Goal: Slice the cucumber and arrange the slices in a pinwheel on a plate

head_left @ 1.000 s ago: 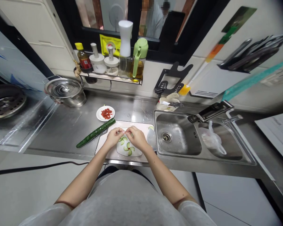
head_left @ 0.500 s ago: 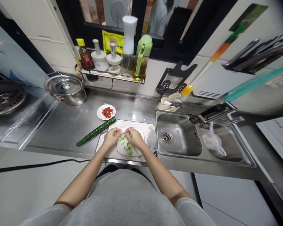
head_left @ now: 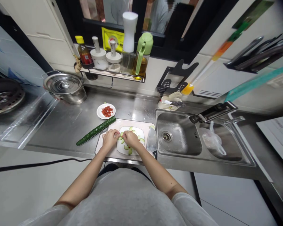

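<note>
My left hand (head_left: 110, 138) is over the left edge of a white square plate (head_left: 119, 151), its fingertips pinched together. Close beside it, my right hand (head_left: 131, 139) reaches over the plate with closed fingers pointing left. Anything in either pinch is too small to make out. Thin green-edged cucumber slices (head_left: 130, 151) lie on the plate in curved petal shapes, some with red bits; my right hand covers part of them. Beneath the plate is a pale pink cutting board (head_left: 112, 154). A whole cucumber (head_left: 95, 131) lies diagonally at left, its upper end on the board.
A small white dish of red berry-like pieces (head_left: 107, 111) stands behind the cucumber. On the board's right side rests a broad knife (head_left: 151, 141), beside the double sink (head_left: 179, 138). A lidded steel pot (head_left: 67, 89) and a bottle rack (head_left: 113, 74) are at the back.
My right hand has shifted slightly left and down over the plate, uncovering slices at the plate's right and more of the knife. My left hand has moved slightly left and down.
</note>
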The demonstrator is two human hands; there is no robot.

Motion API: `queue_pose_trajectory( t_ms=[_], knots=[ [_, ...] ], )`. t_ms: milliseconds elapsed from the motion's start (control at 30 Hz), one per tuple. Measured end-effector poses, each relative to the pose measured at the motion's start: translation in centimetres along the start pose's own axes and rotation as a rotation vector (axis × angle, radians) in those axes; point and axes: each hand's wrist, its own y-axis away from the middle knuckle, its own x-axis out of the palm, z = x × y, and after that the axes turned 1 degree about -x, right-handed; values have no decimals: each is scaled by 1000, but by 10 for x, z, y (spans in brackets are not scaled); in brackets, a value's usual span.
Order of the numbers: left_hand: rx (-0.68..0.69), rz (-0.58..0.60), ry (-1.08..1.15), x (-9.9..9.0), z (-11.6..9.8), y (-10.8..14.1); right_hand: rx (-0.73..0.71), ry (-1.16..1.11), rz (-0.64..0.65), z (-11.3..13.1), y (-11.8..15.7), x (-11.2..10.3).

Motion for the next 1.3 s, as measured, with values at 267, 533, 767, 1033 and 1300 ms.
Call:
queue_pose_trajectory(
  t_ms=[267, 533, 767, 1033, 1300],
  knots=[
    [-10, 44, -62, 10, 3, -2, 23, 33, 22, 0, -1, 4],
    [-21, 79, -95, 14, 2, -2, 40, 51, 28, -2, -3, 7],
    [-14, 83, -119, 17, -2, -4, 47, 25, 35, -3, -4, 7],
    [-16, 91, -137, 20, -5, -4, 57, 18, 41, -4, -4, 7],
    [-20, 99, -141, 20, -5, -5, 68, 15, 42, -6, -5, 10]
  ],
)
